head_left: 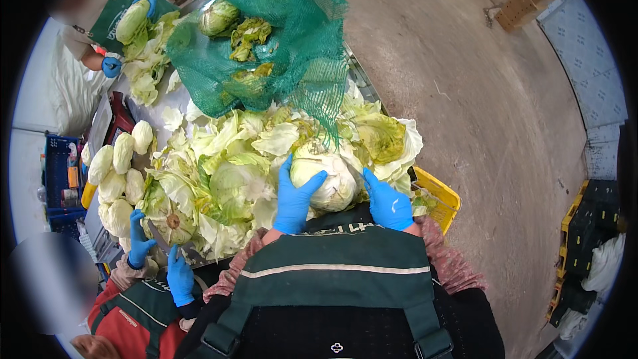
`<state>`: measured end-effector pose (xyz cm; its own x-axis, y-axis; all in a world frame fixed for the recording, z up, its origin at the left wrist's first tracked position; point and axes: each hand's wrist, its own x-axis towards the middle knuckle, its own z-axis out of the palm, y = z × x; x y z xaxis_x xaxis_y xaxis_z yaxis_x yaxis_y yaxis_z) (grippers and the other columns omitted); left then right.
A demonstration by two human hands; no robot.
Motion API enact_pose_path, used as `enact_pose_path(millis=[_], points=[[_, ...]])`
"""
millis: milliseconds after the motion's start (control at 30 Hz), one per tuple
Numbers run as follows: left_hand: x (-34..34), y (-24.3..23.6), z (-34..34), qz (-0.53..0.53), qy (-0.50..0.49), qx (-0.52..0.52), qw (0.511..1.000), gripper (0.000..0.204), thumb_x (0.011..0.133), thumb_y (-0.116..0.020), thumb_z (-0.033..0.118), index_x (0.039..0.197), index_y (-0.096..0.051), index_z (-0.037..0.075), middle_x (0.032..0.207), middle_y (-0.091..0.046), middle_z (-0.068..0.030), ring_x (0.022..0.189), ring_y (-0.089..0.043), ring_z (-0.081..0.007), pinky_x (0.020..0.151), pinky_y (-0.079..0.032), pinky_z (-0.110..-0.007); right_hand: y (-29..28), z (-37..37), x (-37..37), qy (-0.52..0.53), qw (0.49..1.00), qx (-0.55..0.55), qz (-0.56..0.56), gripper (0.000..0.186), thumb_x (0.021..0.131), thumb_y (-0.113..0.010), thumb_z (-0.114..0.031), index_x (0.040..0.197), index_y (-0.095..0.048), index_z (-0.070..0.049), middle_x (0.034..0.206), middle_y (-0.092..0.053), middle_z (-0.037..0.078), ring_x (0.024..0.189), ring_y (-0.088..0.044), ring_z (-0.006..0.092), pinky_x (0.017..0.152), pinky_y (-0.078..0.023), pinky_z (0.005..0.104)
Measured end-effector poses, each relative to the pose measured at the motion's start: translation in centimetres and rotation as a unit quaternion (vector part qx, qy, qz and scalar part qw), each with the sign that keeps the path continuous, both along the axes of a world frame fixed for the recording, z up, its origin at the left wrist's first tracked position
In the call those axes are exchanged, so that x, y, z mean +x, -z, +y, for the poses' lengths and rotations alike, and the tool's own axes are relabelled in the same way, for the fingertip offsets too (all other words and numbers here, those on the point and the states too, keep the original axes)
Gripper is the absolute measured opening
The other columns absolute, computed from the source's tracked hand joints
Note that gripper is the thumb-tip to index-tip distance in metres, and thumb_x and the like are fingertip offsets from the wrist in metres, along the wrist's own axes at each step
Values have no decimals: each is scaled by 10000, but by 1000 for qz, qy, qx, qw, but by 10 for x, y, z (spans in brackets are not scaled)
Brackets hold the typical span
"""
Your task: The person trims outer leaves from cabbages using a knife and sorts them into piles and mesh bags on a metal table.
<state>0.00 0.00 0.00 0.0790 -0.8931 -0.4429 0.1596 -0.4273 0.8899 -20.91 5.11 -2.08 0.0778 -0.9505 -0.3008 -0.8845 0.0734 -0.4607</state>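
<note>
A pale cabbage (327,176) rests on a bed of loose leaves just in front of my apron. My left hand (294,198), in a blue glove, grips its left side, with the thumb across the near face and the fingers going up around the edge. On the other side is my right hand (387,203), also gloved in blue, its fingers drawn together close to the cabbage. A narrow dark sliver shows between that hand and the cabbage; what it is cannot be made out. Loose cabbage leaves (232,183) are heaped to the left, and a browned leaf (380,138) lies at the far right.
Green netting (299,33) with cabbages covers the far table. At left, a co-worker's gloved hands (159,262) work a blade at a cabbage, near trimmed cabbages (111,186). Another co-worker (113,26) stands far left. A yellow crate (438,196) stands by my right side.
</note>
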Motion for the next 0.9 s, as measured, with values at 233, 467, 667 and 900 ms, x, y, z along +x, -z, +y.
enact_pose_path(millis=[233,467,667,900], points=[[-8,-6,-1,-2,-28,-7,1000,904,733,-826,100,1441,-277,-21,1335,-459,-176,1199,-509,-251,994,-465,-356,-4,-10,14,79,996,-28,-29,367,985,-456,-206,1345,-514,-158,1007,-662,198,851,-649,375,731,-504,478],[8,8,2,60,-19,10,998,868,736,-820,92,1431,-309,2,1324,-481,-164,1173,-538,-247,973,-483,-350,11,-13,-20,226,958,-107,-140,354,998,-465,-296,1291,-577,-133,1024,-664,205,855,-645,379,769,-510,446],[15,4,-7,-14,72,-28,997,889,727,-831,119,1433,-307,-14,1329,-479,-167,1194,-522,-250,1001,-459,-357,-30,-44,15,120,971,-138,-152,473,898,-606,-358,1308,-543,-132,1090,-614,157,871,-643,376,782,-516,444],[24,-8,-12,-60,143,-51,987,929,727,-836,144,1448,-279,-38,1374,-445,-190,1235,-494,-265,1028,-434,-364,6,-73,1,80,972,-171,-140,537,870,-645,-303,1336,-480,-93,1169,-576,156,981,-618,372,817,-510,439]])
